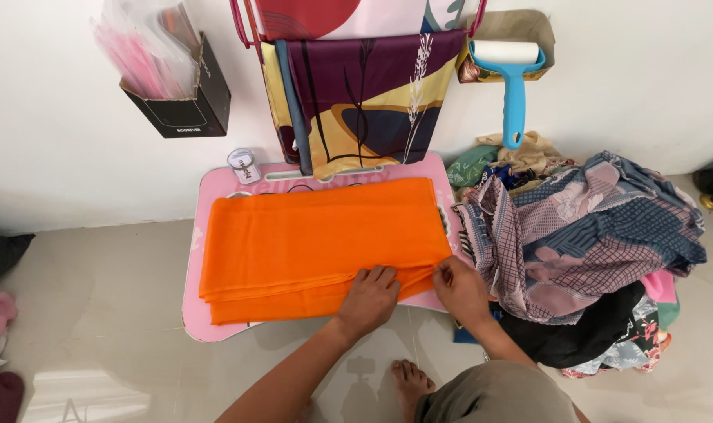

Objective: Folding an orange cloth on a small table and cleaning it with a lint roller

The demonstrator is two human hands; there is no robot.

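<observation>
A folded orange cloth (317, 239) lies spread over a small pink table (196, 313). My left hand (370, 299) lies flat on the cloth's near edge, fingers apart, pressing it down. My right hand (459, 288) pinches the cloth's near right corner between thumb and fingers. Both hands are at the table's front right.
A heap of patterned fabrics (584, 235) is piled on the floor to the right. Printed cloths (364, 102) hang on a rack against the wall behind the table. A blue lint roller (513, 78), a black wall box (188, 102) with plastic bags and a small jar (244, 165) are nearby.
</observation>
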